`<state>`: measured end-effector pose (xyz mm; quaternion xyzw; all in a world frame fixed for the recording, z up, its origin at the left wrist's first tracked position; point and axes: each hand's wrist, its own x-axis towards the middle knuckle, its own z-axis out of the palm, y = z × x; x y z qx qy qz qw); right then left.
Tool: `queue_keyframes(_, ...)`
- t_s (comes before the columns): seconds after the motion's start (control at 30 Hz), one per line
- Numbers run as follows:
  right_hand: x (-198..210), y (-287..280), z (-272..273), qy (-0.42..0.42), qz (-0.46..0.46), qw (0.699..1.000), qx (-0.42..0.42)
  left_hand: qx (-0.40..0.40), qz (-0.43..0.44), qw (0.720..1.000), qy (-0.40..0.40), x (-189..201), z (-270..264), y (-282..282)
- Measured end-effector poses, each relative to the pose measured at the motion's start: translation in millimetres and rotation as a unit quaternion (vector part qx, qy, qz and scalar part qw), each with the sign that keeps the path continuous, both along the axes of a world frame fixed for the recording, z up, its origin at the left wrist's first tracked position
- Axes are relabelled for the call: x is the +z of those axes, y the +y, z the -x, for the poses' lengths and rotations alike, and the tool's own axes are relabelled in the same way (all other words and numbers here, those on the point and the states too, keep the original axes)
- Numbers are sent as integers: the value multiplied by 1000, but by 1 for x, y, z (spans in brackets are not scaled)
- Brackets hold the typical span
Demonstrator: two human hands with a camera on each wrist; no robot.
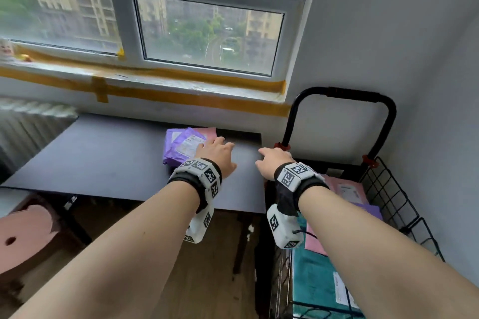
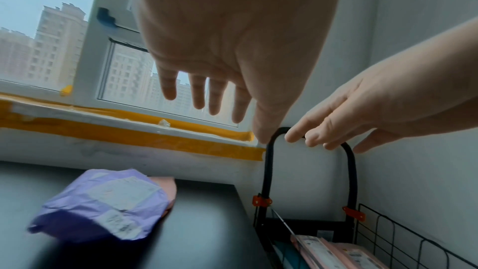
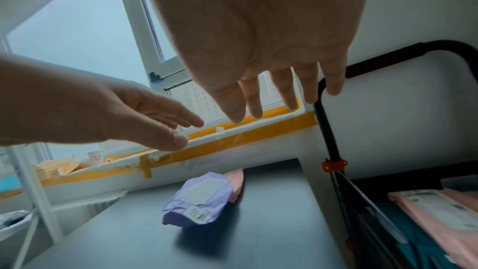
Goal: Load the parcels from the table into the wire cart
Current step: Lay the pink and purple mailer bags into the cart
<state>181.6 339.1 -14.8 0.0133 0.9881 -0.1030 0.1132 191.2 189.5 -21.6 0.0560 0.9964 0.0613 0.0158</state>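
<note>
Both hands, left hand (image 1: pixel 216 154) and right hand (image 1: pixel 272 162), hover empty with fingers spread above the desk (image 1: pixel 103 158) near the purple parcel (image 1: pixel 181 146).

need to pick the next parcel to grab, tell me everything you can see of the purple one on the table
The purple parcel is a soft, crinkled plastic mailer bag with a white shipping label on top and a smaller label near one end. It lies flat near the table's far right part, partly on top of a pink parcel that sticks out behind it. The left hand hovers open above it; the wrist views show a gap, so nothing grips it.
</note>
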Motion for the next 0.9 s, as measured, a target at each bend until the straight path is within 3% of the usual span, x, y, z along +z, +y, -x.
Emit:
queue_keyframes(0.3, -12, -95, 3, -2, -10, 997, 79, 70, 4, 997, -31, -14, -20, -100)
queue_keyframes(0.53, -42, -129, 37, -22, -13, 991, 129, 112, -8, 992, -62, -36, 3, -152)
queue_keyframes(0.9, -118, -139, 161, -109, 28, 991, 70, 109, 17, 986, -129, -89, 130, -188)
